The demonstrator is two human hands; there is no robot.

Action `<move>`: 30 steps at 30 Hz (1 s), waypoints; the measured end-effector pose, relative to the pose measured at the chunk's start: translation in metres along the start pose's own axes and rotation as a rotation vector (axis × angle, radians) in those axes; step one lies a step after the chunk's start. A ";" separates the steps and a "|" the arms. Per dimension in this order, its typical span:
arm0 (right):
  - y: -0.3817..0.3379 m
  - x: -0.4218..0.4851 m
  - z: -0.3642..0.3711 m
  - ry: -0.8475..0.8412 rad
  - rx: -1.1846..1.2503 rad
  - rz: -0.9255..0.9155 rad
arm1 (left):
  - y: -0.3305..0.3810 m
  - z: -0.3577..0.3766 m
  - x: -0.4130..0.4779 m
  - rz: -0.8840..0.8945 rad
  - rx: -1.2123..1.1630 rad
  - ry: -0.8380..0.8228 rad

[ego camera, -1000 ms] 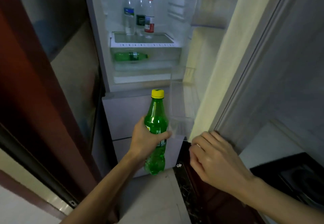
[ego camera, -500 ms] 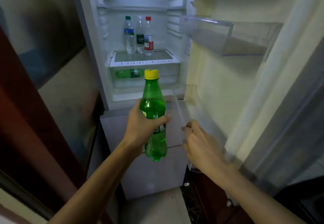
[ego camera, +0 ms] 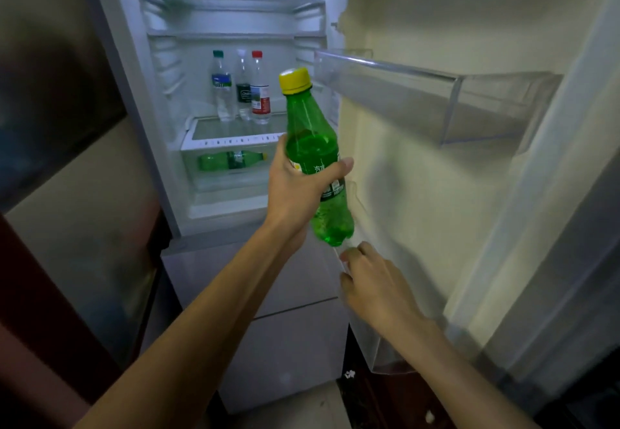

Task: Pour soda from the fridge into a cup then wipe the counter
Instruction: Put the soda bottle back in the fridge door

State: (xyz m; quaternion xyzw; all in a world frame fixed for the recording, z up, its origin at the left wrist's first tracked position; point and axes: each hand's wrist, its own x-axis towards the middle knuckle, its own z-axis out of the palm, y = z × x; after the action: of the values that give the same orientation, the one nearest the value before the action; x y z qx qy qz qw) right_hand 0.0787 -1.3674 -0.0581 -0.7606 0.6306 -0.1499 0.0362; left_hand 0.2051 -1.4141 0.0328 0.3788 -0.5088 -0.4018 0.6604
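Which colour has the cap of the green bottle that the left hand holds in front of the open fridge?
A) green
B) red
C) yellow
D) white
C: the green bottle that the left hand grips carries a yellow cap.

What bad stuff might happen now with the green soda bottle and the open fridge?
1. Only the left hand grips the green soda bottle, which is tilted; it may slip and fall.
2. The right hand is by the lower shelf of the fridge door; shutting the door might pinch it or bump the bottle.
3. If shaken, the soda could fizz over when the yellow cap comes off.
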 end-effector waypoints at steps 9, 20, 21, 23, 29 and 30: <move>0.013 0.033 -0.005 -0.065 0.154 0.188 | -0.054 0.013 0.043 -0.051 -0.188 0.043; 0.007 0.079 0.007 -0.144 0.140 0.239 | -0.133 0.018 0.096 -0.092 0.060 -0.104; 0.007 0.081 0.006 -0.148 0.141 0.240 | -0.139 0.018 0.100 -0.085 0.104 -0.136; 0.007 0.084 0.008 -0.135 0.156 0.233 | -0.148 0.017 0.107 -0.069 0.165 -0.187; 0.008 0.086 0.013 -0.140 0.217 0.252 | -0.158 0.015 0.133 -0.030 0.227 -0.291; 0.008 0.085 0.014 -0.136 0.211 0.252 | -0.160 0.015 0.137 -0.038 0.224 -0.289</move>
State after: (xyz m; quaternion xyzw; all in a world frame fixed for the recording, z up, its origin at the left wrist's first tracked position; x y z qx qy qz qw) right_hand 0.0880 -1.4534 -0.0578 -0.6761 0.6977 -0.1578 0.1768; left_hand 0.1888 -1.6033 -0.0597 0.3979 -0.6328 -0.4052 0.5263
